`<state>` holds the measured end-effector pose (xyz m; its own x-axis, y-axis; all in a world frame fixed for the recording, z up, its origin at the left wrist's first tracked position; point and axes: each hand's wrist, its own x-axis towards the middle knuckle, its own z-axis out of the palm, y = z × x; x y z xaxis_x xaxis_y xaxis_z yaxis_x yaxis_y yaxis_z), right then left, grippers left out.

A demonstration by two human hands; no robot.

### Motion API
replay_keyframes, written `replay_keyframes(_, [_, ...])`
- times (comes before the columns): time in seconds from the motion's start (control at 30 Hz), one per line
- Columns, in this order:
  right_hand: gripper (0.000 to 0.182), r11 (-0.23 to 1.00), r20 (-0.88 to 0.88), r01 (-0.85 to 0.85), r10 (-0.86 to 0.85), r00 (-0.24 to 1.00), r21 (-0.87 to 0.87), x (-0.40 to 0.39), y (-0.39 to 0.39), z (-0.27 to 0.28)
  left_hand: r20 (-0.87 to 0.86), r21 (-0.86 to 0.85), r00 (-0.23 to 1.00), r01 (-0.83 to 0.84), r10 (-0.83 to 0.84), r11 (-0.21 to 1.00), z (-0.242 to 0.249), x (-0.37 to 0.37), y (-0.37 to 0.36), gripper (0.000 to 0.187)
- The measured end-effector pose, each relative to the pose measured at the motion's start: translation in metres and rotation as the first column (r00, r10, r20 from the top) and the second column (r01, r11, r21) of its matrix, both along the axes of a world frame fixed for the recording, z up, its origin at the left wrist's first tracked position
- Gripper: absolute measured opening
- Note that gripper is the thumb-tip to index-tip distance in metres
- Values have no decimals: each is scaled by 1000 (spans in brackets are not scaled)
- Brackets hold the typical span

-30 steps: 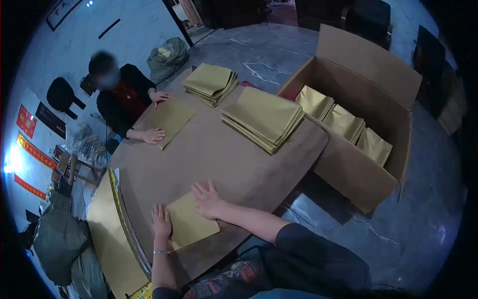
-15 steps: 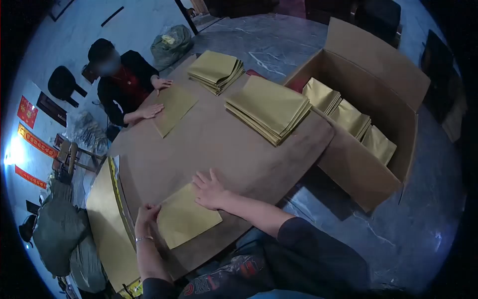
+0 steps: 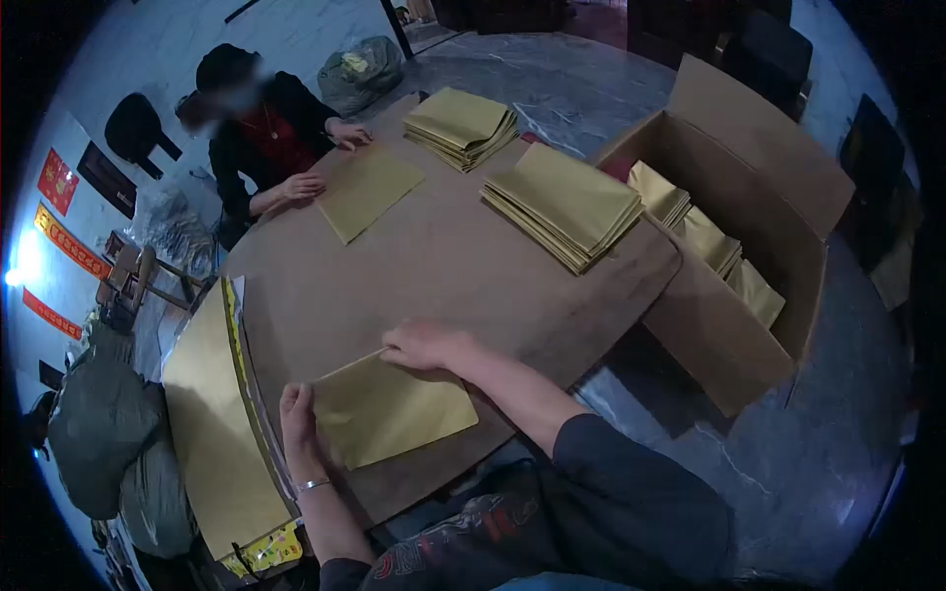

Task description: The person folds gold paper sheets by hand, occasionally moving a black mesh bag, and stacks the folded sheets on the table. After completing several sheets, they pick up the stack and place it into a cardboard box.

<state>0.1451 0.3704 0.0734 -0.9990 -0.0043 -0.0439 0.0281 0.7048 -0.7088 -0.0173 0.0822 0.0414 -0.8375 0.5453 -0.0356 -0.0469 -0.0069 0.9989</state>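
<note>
A gold paper sheet [image 3: 394, 416] slants up from the near side of the brown-covered table [image 3: 394, 276]. My left hand [image 3: 300, 416], with a bracelet at the wrist, is closed on its left corner. At the sheet's far edge, my right hand [image 3: 426, 345] pinches the paper with fingers curled over it. The sheet's lower edge hangs close over the tabletop. To the left of my left hand lies a large pile of flat gold sheets [image 3: 212, 414] with a yellow printed edge.
Across the table, a person [image 3: 271, 138] has both hands at another gold sheet [image 3: 370, 192]. Two stacks of folded gold paper, one nearer [image 3: 567, 202] and one farther [image 3: 460, 123], rest toward the right. An open cardboard box [image 3: 729, 345] beside the table holds gold bundles [image 3: 709, 239].
My hands went from lying on the sheet to gripping its corner and far edge, lifting it. The person opposite drew their hands back toward their sheet's edge. The view shifted slightly.
</note>
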Motion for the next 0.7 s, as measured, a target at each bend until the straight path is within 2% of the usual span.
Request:
replay_keyframes(0.03, [32, 999, -193, 30, -22, 981, 35, -1, -5, -9, 2, 82, 1000, 24, -24, 996, 3, 2, 0, 14])
replay_keyframes(0.07, [32, 999, -192, 31, -24, 981, 34, -4, -6, -15, -12, 7, 1000, -26, 26, 1000, 5, 2, 2, 12])
replay_keyframes(0.13, [31, 998, -227, -49, 59, 972, 47, -8, -5, -21, -5, -35, 1000, -14, 13, 999, 20, 20, 14, 12])
replay_keyframes(0.17, [32, 999, -15, -14, 15, 1000, 34, 14, -4, 21, 2, -74, 1000, -5, 5, 997, 28, 29, 20, 12])
replay_keyframes(0.2, [32, 999, -14, -14, 14, 1000, 40, 14, -2, 19, 20, -159, 999, 30, -27, 987, 21, 20, 15, 14])
replay_keyframes(0.23, [32, 999, -33, -29, 30, 999, 31, 12, 0, 13, 20, -154, 999, 28, -25, 988, 21, 21, 17, 14])
replay_keyframes(0.27, [32, 999, -50, -46, 47, 998, 21, 9, 2, 4, 8, -114, 1000, 14, -13, 993, 21, 24, 20, 16])
replay_keyframes(0.3, [32, 997, -95, -35, 29, 995, -62, 7, 1, -12, -3, -75, 1000, 1, -2, 997, 21, 28, 25, 18])
replay_keyframes(0.33, [32, 998, -96, -36, 30, 995, -61, 12, 2, -6, 38, 53, 999, -14, 12, 998, 26, 40, 35, 22])
replay_keyframes(0.37, [32, 997, -78, -42, 38, 996, -59, 21, 3, 6, 37, 53, 999, -13, 11, 998, 23, 37, 34, 22])
replay_keyframes(0.4, [32, 997, -61, -49, 46, 997, -57, 26, 4, 13, 17, 45, 1000, 4, -5, 999, 17, 32, 31, 25])
replay_keyframes(0.43, [31, 998, -151, -67, 67, 986, 5, 25, 3, 9, -4, 38, 1000, 21, -20, 999, 18, 33, 33, 27])
replay_keyframes(0.53, [30, 997, -149, -67, 61, 987, -37, 37, 5, 7, -48, -46, 999, -26, 24, 999, 21, 37, 38, 31])
replay_keyframes(0.63, [30, 999, -138, -2, -4, 990, -38, 43, 12, 5, -123, -128, 992, -6, -10, 992, 12, 45, 36, 33])
replay_keyframes(0.7, [30, 994, -186, 64, -79, 979, -87, 52, 22, 10, -96, -161, 994, -75, 60, 984, 5, 64, 43, 35])
